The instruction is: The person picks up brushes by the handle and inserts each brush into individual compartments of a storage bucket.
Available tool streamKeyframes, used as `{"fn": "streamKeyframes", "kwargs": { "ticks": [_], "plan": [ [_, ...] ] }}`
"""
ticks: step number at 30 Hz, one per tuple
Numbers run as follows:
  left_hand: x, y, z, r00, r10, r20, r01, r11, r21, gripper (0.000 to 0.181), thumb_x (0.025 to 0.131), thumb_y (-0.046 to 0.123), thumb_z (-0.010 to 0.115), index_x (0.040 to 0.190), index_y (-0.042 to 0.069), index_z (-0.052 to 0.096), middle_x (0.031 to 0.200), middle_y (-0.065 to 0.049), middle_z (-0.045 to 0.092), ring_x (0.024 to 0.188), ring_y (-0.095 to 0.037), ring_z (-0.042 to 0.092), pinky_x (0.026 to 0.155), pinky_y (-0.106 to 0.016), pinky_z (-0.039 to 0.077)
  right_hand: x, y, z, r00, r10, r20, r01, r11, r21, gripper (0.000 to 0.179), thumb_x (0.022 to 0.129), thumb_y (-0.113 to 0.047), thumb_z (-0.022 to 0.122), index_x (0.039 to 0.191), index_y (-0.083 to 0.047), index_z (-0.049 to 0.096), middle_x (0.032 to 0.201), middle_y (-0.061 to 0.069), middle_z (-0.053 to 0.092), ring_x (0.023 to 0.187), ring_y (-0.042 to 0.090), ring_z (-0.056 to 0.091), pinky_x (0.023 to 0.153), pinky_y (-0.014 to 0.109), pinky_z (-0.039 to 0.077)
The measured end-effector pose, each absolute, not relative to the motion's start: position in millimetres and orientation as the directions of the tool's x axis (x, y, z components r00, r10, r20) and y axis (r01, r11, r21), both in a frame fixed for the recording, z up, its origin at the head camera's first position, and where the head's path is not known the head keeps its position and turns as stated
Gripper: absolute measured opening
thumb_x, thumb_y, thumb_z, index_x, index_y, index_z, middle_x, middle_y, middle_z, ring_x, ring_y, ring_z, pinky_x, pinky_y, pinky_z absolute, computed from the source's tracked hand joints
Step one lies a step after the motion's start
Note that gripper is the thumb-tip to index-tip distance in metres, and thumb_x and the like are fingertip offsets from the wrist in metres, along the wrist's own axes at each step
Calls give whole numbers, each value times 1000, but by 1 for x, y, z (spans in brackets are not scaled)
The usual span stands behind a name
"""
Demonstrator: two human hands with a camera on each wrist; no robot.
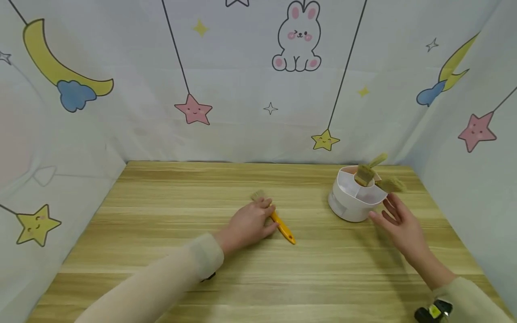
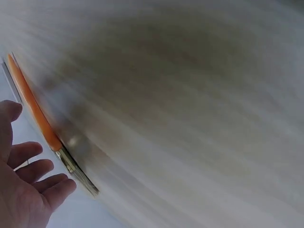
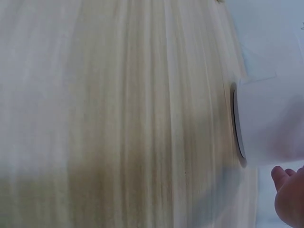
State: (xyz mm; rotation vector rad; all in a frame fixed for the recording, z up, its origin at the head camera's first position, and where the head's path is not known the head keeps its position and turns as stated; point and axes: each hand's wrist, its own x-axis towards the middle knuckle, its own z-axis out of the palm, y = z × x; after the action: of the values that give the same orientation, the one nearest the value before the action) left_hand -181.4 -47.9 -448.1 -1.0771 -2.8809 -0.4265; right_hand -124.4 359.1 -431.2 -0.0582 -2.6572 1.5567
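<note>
A paintbrush (image 1: 284, 229) with an orange handle and pale bristles lies slantwise on the wooden table. Over its middle is my left hand (image 1: 249, 225), fingers loosely bent above the handle. In the left wrist view, that hand (image 2: 26, 190) shows its fingers beside the brush (image 2: 35, 111), not wrapped round it. To the right stands a round white divided holder (image 1: 351, 210) with several bristle brushes (image 1: 365, 175) sticking out of it. My right hand (image 1: 405, 229) is at the holder's right side, thumb and fingers spread near its wall. The right wrist view catches only part of that hand (image 3: 289, 199).
A white curtain (image 1: 242, 134) printed with stars, moons and a rabbit hangs behind and on both sides. The wooden table (image 1: 161, 197) ends at the curtain's foot. One brush head (image 1: 391, 184) juts past the holder's right rim.
</note>
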Motion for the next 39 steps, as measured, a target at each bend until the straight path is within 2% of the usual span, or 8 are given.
{"fn": "streamKeyframes", "kwargs": {
  "ticks": [6,13,20,26,30,33,36,39],
  "plan": [
    [-180,-41,-455,-773,619,143,634,745,208,48,102,44,74,127,3,75,135,-15,69,126,-32,63,102,-43,58,-131,361,-431,-997,71,44,-1,515,-857,89,107,-25,69,170,0,12,172,28,20,156,46,29,103,5,43],
    [-185,-44,-455,-779,613,130,624,744,239,49,100,52,74,122,8,77,136,-14,69,128,-32,64,101,-44,59,-129,352,-430,-997,82,0,40,493,-869,95,106,-27,71,170,-1,5,172,26,19,155,46,30,97,2,43],
    [-197,-50,-456,-723,675,145,689,694,207,46,98,50,75,120,9,77,135,-11,71,129,-31,64,101,-44,59,-124,343,-431,-995,104,3,43,441,-896,93,107,-24,70,170,-1,5,172,27,19,154,44,32,96,3,44],
    [-210,-58,-453,-679,729,80,727,654,210,53,101,51,71,134,10,74,147,-12,66,141,-32,58,111,-47,53,-118,340,-434,-993,109,51,5,456,-890,90,105,-22,72,171,-3,14,171,27,26,152,39,38,96,3,45],
    [-218,-62,-454,-629,772,88,771,606,195,49,102,51,71,132,13,75,146,-7,67,142,-28,58,111,-46,54,-116,340,-436,-990,113,83,-21,463,-886,87,105,-19,73,170,-4,18,171,25,29,153,34,41,97,4,45],
    [-222,-64,-455,-602,791,109,795,581,173,48,101,52,71,130,15,76,144,-5,68,140,-26,60,110,-45,54,-114,341,-437,-990,114,89,-25,466,-884,85,105,-18,72,170,-4,20,171,25,29,153,36,41,98,3,44],
    [-217,-61,-453,-640,755,142,767,619,168,51,99,52,73,131,12,76,143,-7,69,138,-27,62,108,-43,56,-112,344,-435,-991,113,78,-15,478,-878,84,105,-19,72,170,-2,20,171,26,29,153,43,39,97,3,44],
    [-207,-55,-450,-734,660,162,679,702,215,60,97,53,76,135,6,72,143,-13,68,136,-32,63,105,-44,57,-113,351,-432,-994,98,51,3,483,-876,84,107,-20,70,170,-1,18,172,28,25,153,48,35,98,3,44]
  ]
}}
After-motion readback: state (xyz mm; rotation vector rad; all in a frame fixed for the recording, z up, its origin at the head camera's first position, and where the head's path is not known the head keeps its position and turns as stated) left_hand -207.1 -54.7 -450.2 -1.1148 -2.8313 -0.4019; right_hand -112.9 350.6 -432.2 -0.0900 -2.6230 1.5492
